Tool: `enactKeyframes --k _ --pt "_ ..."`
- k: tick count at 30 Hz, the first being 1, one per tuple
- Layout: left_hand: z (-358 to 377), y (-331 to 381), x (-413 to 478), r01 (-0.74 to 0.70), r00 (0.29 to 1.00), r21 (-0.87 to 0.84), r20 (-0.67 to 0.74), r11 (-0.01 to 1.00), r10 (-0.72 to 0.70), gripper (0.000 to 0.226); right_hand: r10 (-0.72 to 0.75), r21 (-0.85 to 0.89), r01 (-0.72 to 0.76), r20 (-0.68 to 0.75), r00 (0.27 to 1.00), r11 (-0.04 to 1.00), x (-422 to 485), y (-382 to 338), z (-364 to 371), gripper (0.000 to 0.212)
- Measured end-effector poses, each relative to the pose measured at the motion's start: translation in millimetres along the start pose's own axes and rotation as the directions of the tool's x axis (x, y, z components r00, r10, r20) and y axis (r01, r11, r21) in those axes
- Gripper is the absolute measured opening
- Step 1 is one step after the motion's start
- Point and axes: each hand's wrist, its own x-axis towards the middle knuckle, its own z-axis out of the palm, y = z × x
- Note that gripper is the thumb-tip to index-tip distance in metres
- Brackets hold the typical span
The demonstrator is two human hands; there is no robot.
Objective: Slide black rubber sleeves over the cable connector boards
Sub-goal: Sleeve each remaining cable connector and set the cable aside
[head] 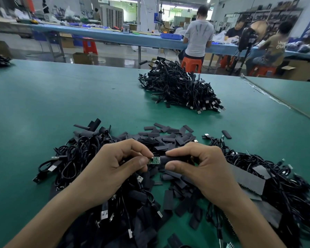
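Left grip (pixel 115 165): board (pixel 153 160); right grip (pixel 200 165): sleeve (pixel 172 158)

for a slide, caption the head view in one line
Left hand pinches a green connector board while right hand holds a black sleeve at its end.

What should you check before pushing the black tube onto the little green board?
1. Left hand pinches the green board firmly: ok.
2. Right hand grips the black sleeve: ok.
3. Sleeve's end meets the board's end, in line: ok.
4. Sleeve's mouth open, not squashed flat: cannot tell.
5. Board covered by the sleeve: not ok, its green face shows bare.
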Motion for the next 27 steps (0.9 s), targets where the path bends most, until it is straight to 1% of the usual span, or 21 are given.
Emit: enactKeyframes --k 5,9,13,17,19,22,27 --pt "2 1 0 -0.004 1.000 0.021 -0.015 1.000 0.004 0.014 0.047 -0.055 -0.044 0.053 0.997 0.997 -1 3 -3 0.027" --pt "3 2 0 0.001 1.000 0.002 -0.004 1.000 -0.001 0.014 0.021 -0.042 -0.021 0.013 1.000 0.999 -1 5 3 0.028" --pt "5 1 -1 0.015 1.000 0.010 -0.016 1.000 -0.015 0.011 -0.066 -0.151 0.067 0.014 0.998 0.986 0 7 11 0.029" --pt "4 2 1 0.029 0.992 0.063 -0.124 0.998 -0.021 0.020 -0.168 -0.214 0.154 -0.049 0.985 0.965 0 8 12 0.025" --pt "4 4 0 0.019 0.991 0.074 -0.130 0.997 -0.009 0.021 -0.191 -0.205 0.172 -0.080 0.978 0.964 0 8 12 0.021" --pt "4 5 -1 -0.012 0.988 0.083 -0.151 0.996 0.025 0.016 -0.212 -0.183 0.192 -0.099 0.972 0.964 0 8 12 0.018" --pt "5 3 -3 -0.048 0.973 0.165 -0.216 0.985 0.083 0.016 -0.207 -0.157 0.189 -0.102 0.973 0.969 0 8 11 0.021"
